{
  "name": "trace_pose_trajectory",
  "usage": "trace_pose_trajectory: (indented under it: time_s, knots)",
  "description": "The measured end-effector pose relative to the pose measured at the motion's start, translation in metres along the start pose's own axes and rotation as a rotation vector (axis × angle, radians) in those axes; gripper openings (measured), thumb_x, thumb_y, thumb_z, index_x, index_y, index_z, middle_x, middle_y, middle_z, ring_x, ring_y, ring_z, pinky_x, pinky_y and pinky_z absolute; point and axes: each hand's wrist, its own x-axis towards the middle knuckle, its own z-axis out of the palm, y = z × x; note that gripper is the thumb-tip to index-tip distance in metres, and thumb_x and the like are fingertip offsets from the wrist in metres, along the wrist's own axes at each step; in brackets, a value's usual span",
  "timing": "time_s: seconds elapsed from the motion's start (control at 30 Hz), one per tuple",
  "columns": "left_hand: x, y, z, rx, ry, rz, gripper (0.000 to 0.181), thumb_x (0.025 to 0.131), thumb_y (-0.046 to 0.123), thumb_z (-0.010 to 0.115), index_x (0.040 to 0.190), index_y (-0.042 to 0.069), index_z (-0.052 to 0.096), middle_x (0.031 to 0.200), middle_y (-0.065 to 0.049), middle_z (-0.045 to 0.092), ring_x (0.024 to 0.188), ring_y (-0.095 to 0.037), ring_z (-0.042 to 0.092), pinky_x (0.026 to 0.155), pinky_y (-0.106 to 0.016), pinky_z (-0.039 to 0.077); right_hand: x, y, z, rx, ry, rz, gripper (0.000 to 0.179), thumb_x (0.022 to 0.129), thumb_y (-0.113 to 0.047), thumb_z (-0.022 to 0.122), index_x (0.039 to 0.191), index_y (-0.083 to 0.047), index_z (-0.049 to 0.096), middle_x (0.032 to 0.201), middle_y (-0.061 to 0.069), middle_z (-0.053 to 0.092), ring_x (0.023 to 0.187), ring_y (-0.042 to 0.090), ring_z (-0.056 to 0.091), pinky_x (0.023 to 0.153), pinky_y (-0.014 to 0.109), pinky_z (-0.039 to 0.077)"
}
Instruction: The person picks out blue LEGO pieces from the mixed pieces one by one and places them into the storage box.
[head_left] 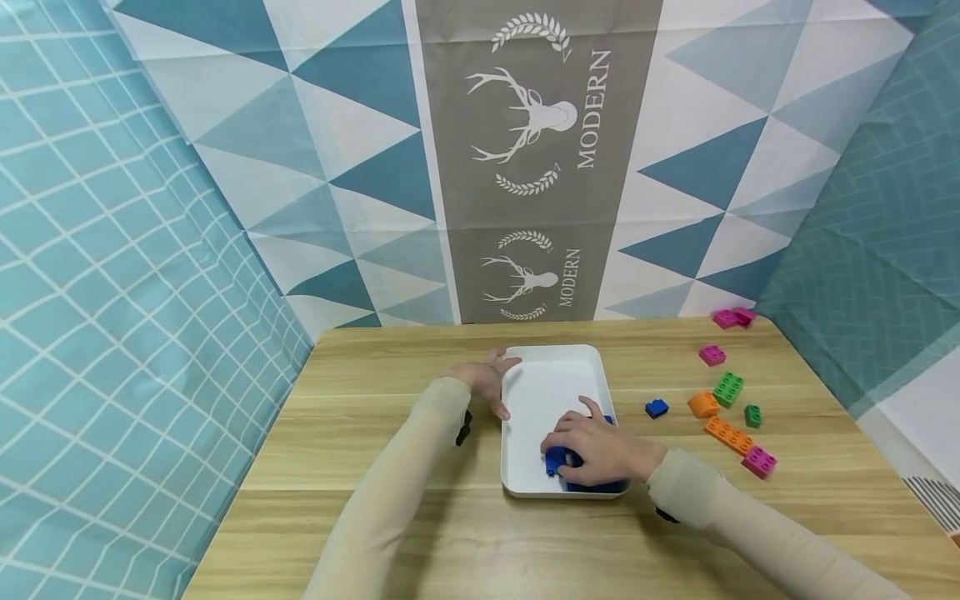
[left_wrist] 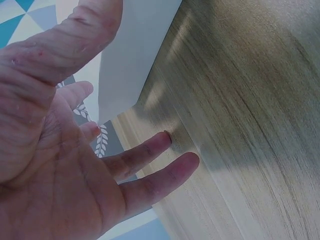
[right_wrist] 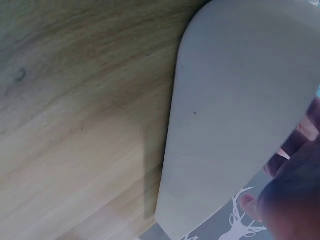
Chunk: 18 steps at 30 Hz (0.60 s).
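A white tray (head_left: pixel 551 375) sits on the table, with several blue toy bricks (head_left: pixel 600 486) in its near right corner. My right hand (head_left: pixel 600 450) reaches over that corner, thumb and fingers curled about a small blue brick (head_left: pixel 556 461); the hand hides part of the other bricks. At the tray's left wall, my left hand (head_left: pixel 483 382) is spread, its fingertips right at the rim. The left wrist view has this hand's fingers (left_wrist: pixel 162 177) extended beside the tray's outer wall (left_wrist: pixel 130 60). In the right wrist view, the tray's wall (right_wrist: pixel 230 110) hides most of my right fingers.
Right of the tray lies a lone blue brick (head_left: pixel 656 408). Farther right are an orange curved brick (head_left: pixel 704 405), a long orange brick (head_left: pixel 729 435), green bricks (head_left: pixel 728 389) and several pink bricks (head_left: pixel 712 355). Patterned cloth (head_left: pixel 360 167) hangs behind the wooden table (head_left: pixel 375 450).
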Motion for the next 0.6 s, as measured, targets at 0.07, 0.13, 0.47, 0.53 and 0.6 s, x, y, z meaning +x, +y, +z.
trace_pose_trajectory:
  time_s: [0.07,0.13,0.47,0.53,0.6]
  knots:
    - [0.001,-0.001,0.0,0.004,-0.002,-0.007,0.118,0.074,0.042,0.09,0.164,0.038,0.014,0.173,-0.001,-0.001,0.149,-0.04,0.034,0.114,-0.06,0.04,0.0,0.001,-0.001,0.01,0.041,0.002,0.032,0.09,-0.031,0.07,0.121,-0.023,0.07,0.118,-0.005,0.07,0.119,0.022,0.059,0.111,0.078,0.021]
    - [0.003,-0.001,0.001,0.006,-0.003,-0.017,0.117,0.074,0.043,0.089,0.164,0.039,0.014,0.173,0.0,-0.001,0.15,-0.039,0.034,0.114,-0.061,0.039,-0.001,0.002,-0.002,0.033,0.092,0.01,0.036,0.09,-0.031,0.07,0.123,-0.02,0.068,0.122,-0.002,0.068,0.121,0.023,0.058,0.111,0.078,0.02]
    - [0.007,-0.001,0.0,-0.033,-0.021,-0.019,0.119,0.072,0.039,0.091,0.164,0.041,0.014,0.173,0.002,-0.003,0.151,-0.039,0.031,0.117,-0.06,0.035,-0.012,0.029,-0.021,0.098,0.288,0.124,0.037,0.092,-0.025,0.071,0.126,-0.01,0.065,0.129,0.004,0.065,0.126,0.028,0.055,0.114,0.076,0.017]
    - [0.007,-0.001,0.0,-0.042,-0.025,-0.027,0.119,0.072,0.039,0.091,0.163,0.041,0.014,0.173,0.003,-0.004,0.152,-0.039,0.028,0.118,-0.061,0.034,-0.018,0.039,-0.024,0.091,0.302,0.178,0.039,0.093,-0.025,0.071,0.128,-0.009,0.064,0.131,0.007,0.065,0.127,0.031,0.055,0.115,0.073,0.02]
    - [0.007,-0.001,0.0,-0.047,-0.028,-0.033,0.119,0.072,0.039,0.091,0.163,0.042,0.014,0.173,0.003,-0.004,0.153,-0.04,0.027,0.117,-0.062,0.034,-0.026,0.051,-0.027,0.085,0.309,0.23,0.041,0.094,-0.024,0.071,0.13,-0.007,0.063,0.134,0.012,0.064,0.129,0.035,0.053,0.116,0.07,0.023]
